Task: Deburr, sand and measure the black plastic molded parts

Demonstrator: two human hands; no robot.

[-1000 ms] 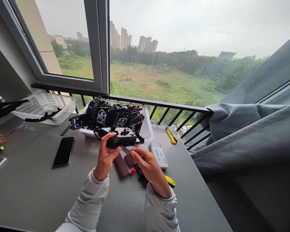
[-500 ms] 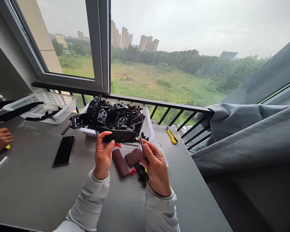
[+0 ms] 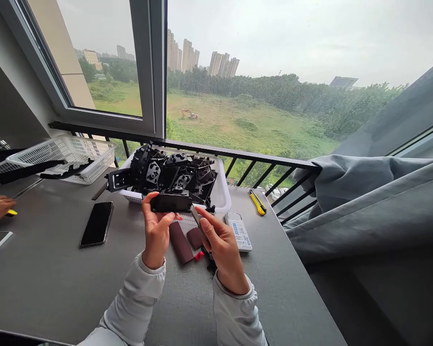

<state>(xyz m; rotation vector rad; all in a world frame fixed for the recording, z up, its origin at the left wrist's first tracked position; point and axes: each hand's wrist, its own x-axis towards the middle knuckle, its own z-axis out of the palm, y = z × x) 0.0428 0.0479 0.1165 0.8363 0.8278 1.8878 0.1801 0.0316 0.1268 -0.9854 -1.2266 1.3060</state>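
Grips black part in half-closed left hand; pinches flat strip in right hand near part's 4 o'clock corner, possibly touching. Likely needs steady angling.

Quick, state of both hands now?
Left hand: closed on a black plastic part.
Right hand: closed on a thin flat tool, pinched between thumb and fingers.

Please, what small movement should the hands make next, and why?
Perhaps draw the thin strip lightly along the black part: the right hand pinches the strip, its tip beside the part's end, and the left hand holds the part.
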